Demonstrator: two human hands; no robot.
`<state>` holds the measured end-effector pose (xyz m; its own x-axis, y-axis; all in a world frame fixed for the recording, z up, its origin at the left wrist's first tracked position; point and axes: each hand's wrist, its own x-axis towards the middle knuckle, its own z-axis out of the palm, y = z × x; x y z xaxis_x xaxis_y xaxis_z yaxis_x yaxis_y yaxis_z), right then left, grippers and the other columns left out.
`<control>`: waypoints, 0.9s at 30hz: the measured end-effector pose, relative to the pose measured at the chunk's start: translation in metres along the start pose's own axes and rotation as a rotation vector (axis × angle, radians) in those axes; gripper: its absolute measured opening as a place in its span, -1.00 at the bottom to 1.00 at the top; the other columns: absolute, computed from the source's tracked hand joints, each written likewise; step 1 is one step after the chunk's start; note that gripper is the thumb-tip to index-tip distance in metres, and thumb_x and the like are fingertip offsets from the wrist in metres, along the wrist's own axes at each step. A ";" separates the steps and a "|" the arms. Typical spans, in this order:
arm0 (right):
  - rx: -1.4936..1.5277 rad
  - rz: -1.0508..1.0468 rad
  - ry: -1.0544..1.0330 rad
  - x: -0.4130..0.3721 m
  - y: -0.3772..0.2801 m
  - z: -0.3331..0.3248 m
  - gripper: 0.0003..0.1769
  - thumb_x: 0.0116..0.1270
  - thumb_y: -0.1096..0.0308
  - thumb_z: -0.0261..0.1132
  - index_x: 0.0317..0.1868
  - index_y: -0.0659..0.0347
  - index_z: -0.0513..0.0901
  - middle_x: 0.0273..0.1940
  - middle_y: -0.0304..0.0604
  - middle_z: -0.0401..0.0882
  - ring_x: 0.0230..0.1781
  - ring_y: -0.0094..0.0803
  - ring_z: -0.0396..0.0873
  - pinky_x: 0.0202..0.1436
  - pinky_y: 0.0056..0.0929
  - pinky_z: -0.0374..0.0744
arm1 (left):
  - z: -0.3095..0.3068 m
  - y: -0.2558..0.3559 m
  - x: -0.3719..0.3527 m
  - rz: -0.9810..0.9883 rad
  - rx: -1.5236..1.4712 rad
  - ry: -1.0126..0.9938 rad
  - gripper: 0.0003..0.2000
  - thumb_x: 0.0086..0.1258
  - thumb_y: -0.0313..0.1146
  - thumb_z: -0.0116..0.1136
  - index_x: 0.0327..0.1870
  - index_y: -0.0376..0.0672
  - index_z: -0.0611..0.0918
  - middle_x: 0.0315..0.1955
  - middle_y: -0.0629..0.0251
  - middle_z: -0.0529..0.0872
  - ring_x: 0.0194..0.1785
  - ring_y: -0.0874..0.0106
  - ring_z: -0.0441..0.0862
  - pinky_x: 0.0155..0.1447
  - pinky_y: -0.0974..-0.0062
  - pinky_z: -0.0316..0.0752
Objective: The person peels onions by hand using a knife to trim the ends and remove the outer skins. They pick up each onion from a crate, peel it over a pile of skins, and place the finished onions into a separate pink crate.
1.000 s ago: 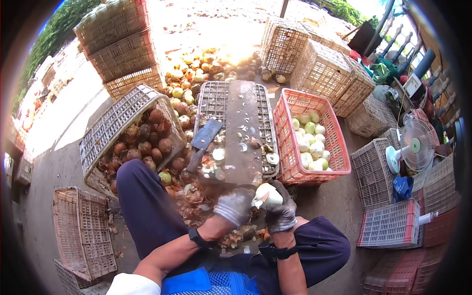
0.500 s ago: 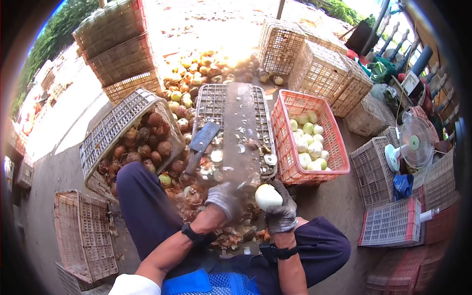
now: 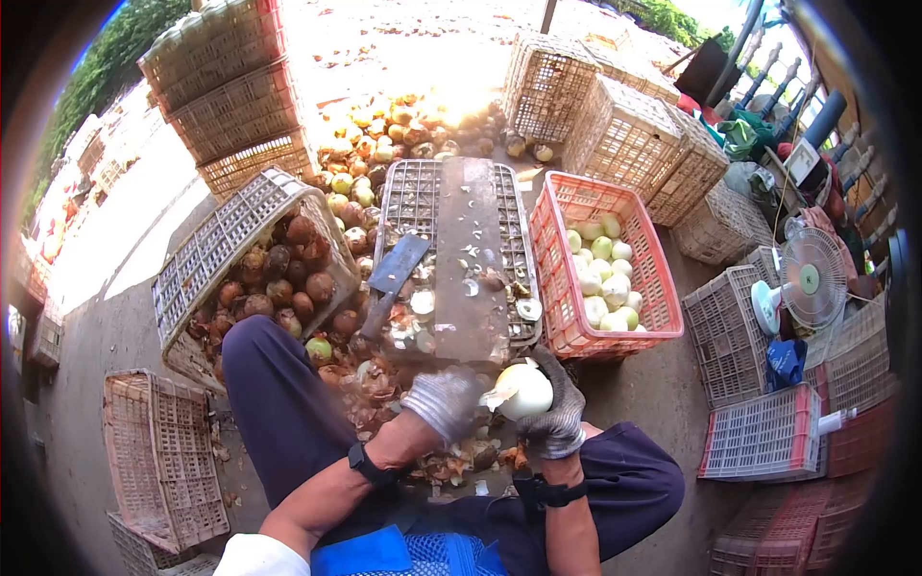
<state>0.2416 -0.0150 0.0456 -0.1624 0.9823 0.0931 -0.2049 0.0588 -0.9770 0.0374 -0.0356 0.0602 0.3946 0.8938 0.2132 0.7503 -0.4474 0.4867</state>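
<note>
My right hand [image 3: 557, 415], in a grey work glove, is closed round a white peeled onion [image 3: 528, 394]. A loose flap of skin [image 3: 498, 396] sticks out from the onion's left side. Close by that flap is my left hand [image 3: 444, 403], also gloved, its fingers smeared by motion. Beyond both hands a plank [image 3: 471, 307] rests across an upturned crate [image 3: 411, 182], with onion scraps scattered over it. A cleaver [image 3: 400, 264] lies left of the plank, handle toward me. Skins and trimmings [image 3: 370, 384] cover the ground below my hands.
To the right, a red crate [image 3: 663, 322] holds peeled onions [image 3: 602, 274]. A tipped crate [image 3: 226, 252] of unpeeled onions [image 3: 279, 278] leans at the left, beside my knee. Stacked crates [image 3: 235, 96] stand behind it. Farther right are more crates [image 3: 759, 432] and a fan [image 3: 812, 278].
The onion has turned in my right hand, and a flap of skin now shows at its left side. My left hand has shifted slightly right, staying near the onion. The cleaver stays put.
</note>
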 end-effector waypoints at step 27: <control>0.039 0.091 0.031 -0.003 -0.004 0.008 0.28 -0.72 0.27 0.71 0.26 0.42 0.44 0.04 -0.06 0.61 0.05 -0.27 0.58 0.16 -0.30 0.57 | 0.042 -0.029 0.010 -0.088 -0.034 -0.234 -0.77 0.16 -0.24 0.21 -0.25 -0.19 0.66 -0.41 0.01 0.70 -0.28 0.05 0.67 -0.21 0.19 0.59</control>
<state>0.2352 -0.0199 0.0506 -0.1522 0.9883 -0.0025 -0.2276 -0.0375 -0.9730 0.0424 -0.0155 0.0125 0.4432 0.8959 -0.0313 0.7709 -0.3631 0.5234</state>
